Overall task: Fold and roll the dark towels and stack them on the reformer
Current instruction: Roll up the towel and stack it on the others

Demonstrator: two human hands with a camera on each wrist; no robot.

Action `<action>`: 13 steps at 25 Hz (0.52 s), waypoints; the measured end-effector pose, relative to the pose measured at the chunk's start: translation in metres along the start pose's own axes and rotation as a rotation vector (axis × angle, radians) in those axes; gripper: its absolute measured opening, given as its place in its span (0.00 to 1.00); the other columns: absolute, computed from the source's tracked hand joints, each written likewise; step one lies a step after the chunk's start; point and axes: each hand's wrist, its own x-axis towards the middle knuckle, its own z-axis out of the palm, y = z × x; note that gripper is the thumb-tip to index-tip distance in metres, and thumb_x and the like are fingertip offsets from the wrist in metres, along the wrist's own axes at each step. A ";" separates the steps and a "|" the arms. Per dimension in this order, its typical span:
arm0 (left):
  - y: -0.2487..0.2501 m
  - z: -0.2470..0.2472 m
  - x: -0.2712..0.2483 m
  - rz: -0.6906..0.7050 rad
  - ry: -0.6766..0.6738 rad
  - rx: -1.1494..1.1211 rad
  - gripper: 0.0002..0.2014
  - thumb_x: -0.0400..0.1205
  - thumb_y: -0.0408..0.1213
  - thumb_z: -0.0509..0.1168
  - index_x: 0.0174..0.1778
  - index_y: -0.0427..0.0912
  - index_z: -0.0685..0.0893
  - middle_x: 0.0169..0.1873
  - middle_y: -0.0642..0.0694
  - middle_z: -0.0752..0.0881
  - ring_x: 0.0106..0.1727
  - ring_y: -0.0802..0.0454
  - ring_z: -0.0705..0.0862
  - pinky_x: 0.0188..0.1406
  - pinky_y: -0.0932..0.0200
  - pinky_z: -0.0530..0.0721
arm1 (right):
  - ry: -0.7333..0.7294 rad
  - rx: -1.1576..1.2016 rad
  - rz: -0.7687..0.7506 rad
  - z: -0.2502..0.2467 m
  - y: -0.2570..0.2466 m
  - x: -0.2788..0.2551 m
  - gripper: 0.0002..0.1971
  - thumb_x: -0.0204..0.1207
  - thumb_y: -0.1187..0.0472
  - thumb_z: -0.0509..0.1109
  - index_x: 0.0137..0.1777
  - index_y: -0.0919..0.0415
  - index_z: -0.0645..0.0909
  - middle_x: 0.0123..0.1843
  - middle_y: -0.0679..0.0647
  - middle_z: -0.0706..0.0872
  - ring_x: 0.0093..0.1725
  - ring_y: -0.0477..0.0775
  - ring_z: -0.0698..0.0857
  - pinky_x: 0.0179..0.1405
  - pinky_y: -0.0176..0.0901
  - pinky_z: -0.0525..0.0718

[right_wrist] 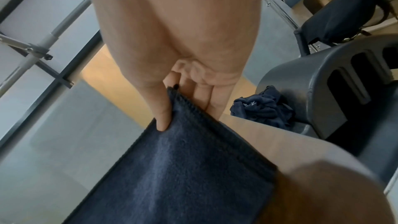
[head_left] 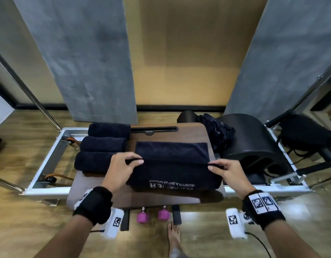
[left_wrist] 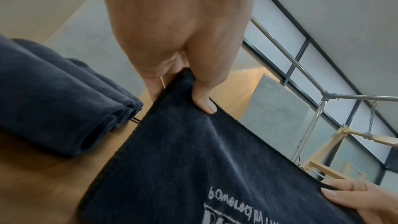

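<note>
A dark navy towel (head_left: 172,164) with white lettering lies on the brown board (head_left: 179,133) across the reformer. Its near part is lifted over the far part. My left hand (head_left: 132,161) pinches the lifted edge's left corner, thumb on top, as the left wrist view shows at the towel (left_wrist: 193,151). My right hand (head_left: 215,167) pinches the right corner, seen close at the towel (right_wrist: 183,168). Three rolled dark towels (head_left: 103,144) lie side by side just left of the board, also in the rolled towels (left_wrist: 53,100) left wrist view.
A crumpled dark towel pile (head_left: 216,131) sits at the board's far right beside a black arc barrel (head_left: 254,142). The reformer's metal frame (head_left: 49,155) runs left and right. Two pink dumbbells (head_left: 153,216) and a bare foot (head_left: 174,237) are on the wooden floor.
</note>
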 end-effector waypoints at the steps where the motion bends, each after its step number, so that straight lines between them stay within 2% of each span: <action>1: 0.002 0.002 0.017 -0.014 0.008 0.003 0.04 0.81 0.37 0.81 0.45 0.53 0.96 0.42 0.69 0.93 0.51 0.71 0.89 0.51 0.77 0.79 | 0.021 0.017 -0.002 0.001 -0.006 0.016 0.06 0.75 0.72 0.81 0.49 0.63 0.94 0.48 0.62 0.95 0.48 0.53 0.91 0.51 0.42 0.89; 3: 0.002 0.009 0.052 -0.049 0.017 0.043 0.01 0.82 0.37 0.79 0.47 0.49 0.96 0.42 0.65 0.93 0.51 0.68 0.89 0.55 0.70 0.81 | 0.042 0.021 0.012 0.005 -0.016 0.053 0.07 0.75 0.73 0.81 0.51 0.67 0.93 0.51 0.67 0.94 0.50 0.57 0.91 0.59 0.53 0.89; 5: -0.003 0.022 0.085 -0.092 0.019 0.092 0.02 0.83 0.36 0.79 0.49 0.43 0.96 0.44 0.55 0.93 0.53 0.58 0.90 0.61 0.58 0.83 | 0.036 -0.017 0.050 0.008 -0.019 0.091 0.07 0.76 0.73 0.80 0.52 0.69 0.92 0.52 0.68 0.94 0.52 0.60 0.92 0.64 0.58 0.90; 7: -0.008 0.036 0.110 -0.167 0.012 0.103 0.06 0.84 0.34 0.77 0.55 0.38 0.95 0.51 0.46 0.94 0.59 0.50 0.90 0.68 0.52 0.83 | 0.057 -0.082 0.110 0.012 -0.017 0.124 0.08 0.76 0.73 0.80 0.55 0.70 0.91 0.54 0.67 0.93 0.57 0.62 0.92 0.69 0.60 0.88; 9: -0.010 0.049 0.122 -0.198 0.004 0.107 0.15 0.86 0.34 0.74 0.69 0.35 0.89 0.64 0.41 0.90 0.70 0.45 0.86 0.77 0.47 0.80 | 0.150 -0.252 0.109 0.016 -0.011 0.141 0.12 0.77 0.70 0.81 0.59 0.67 0.90 0.56 0.63 0.93 0.59 0.61 0.91 0.70 0.57 0.86; 11: -0.010 0.062 0.120 -0.131 0.001 0.188 0.20 0.89 0.38 0.71 0.77 0.38 0.82 0.73 0.44 0.83 0.77 0.46 0.79 0.81 0.45 0.76 | 0.276 -0.400 -0.027 0.022 -0.003 0.142 0.11 0.76 0.71 0.79 0.58 0.62 0.91 0.54 0.57 0.92 0.56 0.56 0.90 0.64 0.52 0.87; 12: -0.008 0.070 0.113 -0.058 0.007 0.231 0.18 0.90 0.41 0.69 0.75 0.41 0.83 0.71 0.48 0.82 0.75 0.48 0.78 0.78 0.46 0.77 | 0.292 -0.428 -0.126 0.028 0.002 0.139 0.11 0.75 0.73 0.78 0.53 0.60 0.92 0.51 0.53 0.92 0.53 0.54 0.89 0.60 0.48 0.87; 13: -0.006 0.078 0.103 0.029 0.000 0.259 0.13 0.90 0.43 0.68 0.70 0.45 0.85 0.64 0.52 0.83 0.69 0.51 0.79 0.72 0.48 0.79 | 0.254 -0.449 -0.198 0.034 0.005 0.134 0.12 0.74 0.76 0.76 0.48 0.57 0.92 0.48 0.50 0.92 0.50 0.50 0.89 0.57 0.43 0.87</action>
